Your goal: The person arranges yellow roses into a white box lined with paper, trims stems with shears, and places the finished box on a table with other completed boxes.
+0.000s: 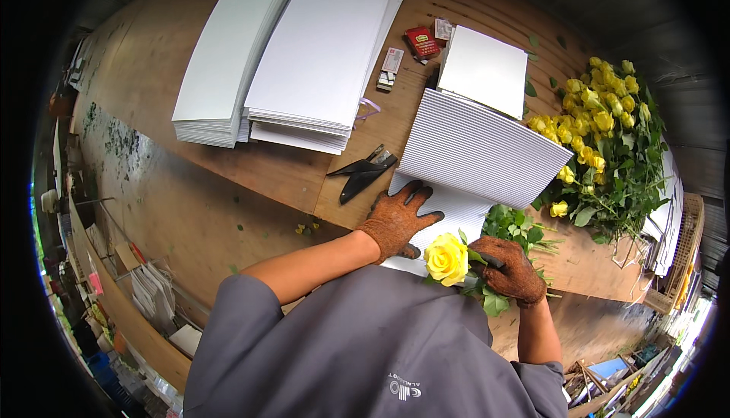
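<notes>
My right hand point(509, 270), in a brown work glove, grips a yellow rose point(446, 259) just below its open bloom. Green leaves hang under the fist. My gloved left hand point(404, 219) lies with fingers spread on a sheet of corrugated white cardboard point(453, 204), holding nothing. Behind it, a larger ridged piece of corrugated cardboard point(482, 147) rises over the sheet's far part. Right of the sheet, green rose foliage with stems point(513, 227) rests on the wooden table point(296, 181).
A large heap of yellow roses point(604, 121) lies at the right. Two stacks of long white boards point(325, 47) fill the far left. A black sheathed tool point(365, 174), small boxes point(422, 42) and white square sheets point(485, 70) lie nearer. A woven basket point(678, 252) stands beyond the right edge.
</notes>
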`<state>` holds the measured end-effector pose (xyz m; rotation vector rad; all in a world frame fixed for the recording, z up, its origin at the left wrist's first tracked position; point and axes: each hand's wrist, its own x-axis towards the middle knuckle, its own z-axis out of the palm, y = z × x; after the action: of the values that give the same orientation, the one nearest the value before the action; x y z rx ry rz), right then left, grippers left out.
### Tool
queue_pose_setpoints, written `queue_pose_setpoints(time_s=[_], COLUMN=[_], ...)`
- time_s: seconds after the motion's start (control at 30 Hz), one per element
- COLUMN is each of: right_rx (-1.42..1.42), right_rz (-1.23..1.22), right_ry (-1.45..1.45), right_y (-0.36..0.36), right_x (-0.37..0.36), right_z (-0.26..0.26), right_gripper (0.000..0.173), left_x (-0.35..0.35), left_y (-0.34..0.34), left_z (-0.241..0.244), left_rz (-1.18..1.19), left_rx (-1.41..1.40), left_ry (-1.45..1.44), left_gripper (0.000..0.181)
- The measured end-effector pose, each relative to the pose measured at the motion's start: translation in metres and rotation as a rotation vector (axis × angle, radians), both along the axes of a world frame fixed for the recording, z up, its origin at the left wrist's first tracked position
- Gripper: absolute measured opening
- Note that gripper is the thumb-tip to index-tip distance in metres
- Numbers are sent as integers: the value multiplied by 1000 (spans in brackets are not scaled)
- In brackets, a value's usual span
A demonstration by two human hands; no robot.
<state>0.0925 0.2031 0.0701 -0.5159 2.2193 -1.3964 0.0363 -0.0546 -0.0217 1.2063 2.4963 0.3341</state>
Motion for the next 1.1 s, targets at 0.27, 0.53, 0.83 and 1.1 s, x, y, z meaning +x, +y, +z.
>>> queue_pose_setpoints(time_s=[0.27,0.53,0.83,1.1], right_rx=[267,784,1279,856], right_rz=[-14,-310,-113,-562], right_ry=[38,181,865,647], right_y=[-8,85,163,170], right_x=[4,27,-144,-257], right_z=[17,63,70,-19], right_gripper=[53,49,17,21], left_x=[-1,-6,-5,-4], left_y=[2,10,10,13], left_z=[-1,14,17,18], left_rz=[22,-21,-54,-36], left_rx=[63,-113,-171,-203], left_ry=[-31,-128,-90,-95], left_gripper=[40,88,92,91])
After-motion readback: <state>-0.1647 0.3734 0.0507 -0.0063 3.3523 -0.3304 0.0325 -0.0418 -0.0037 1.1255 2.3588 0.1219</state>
